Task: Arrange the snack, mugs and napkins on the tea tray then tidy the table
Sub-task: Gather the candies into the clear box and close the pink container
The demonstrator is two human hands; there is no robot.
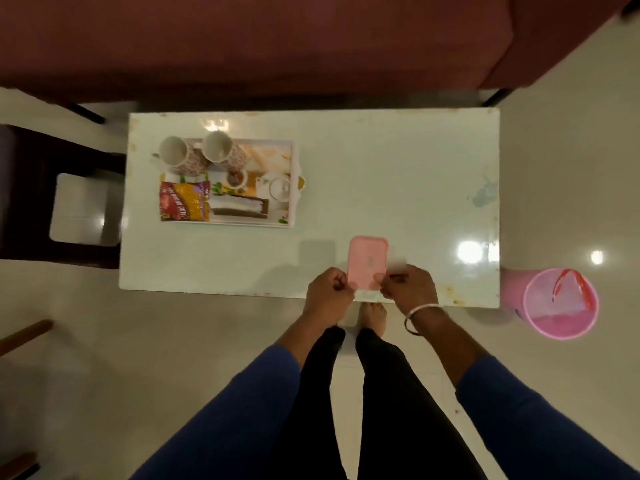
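Observation:
A white tea tray [292, 188] stands on the left half of the white table [381, 168]. On it are two floral mugs [180, 155] [221, 150], a red and yellow snack packet [183, 200] and folded white napkins [237, 206]. Near the table's front edge, a pink rectangular lid or container [367, 259] is gripped at its near end by both hands. My left hand [329, 294] pinches its left side and my right hand [410, 289], with a bangle on the wrist, pinches its right side.
A pink waste bin [561, 303] stands on the floor by the table's right front corner. A maroon sofa [277, 39] runs behind the table. A dark wooden stool [41, 202] sits at the left. My feet are under the front edge.

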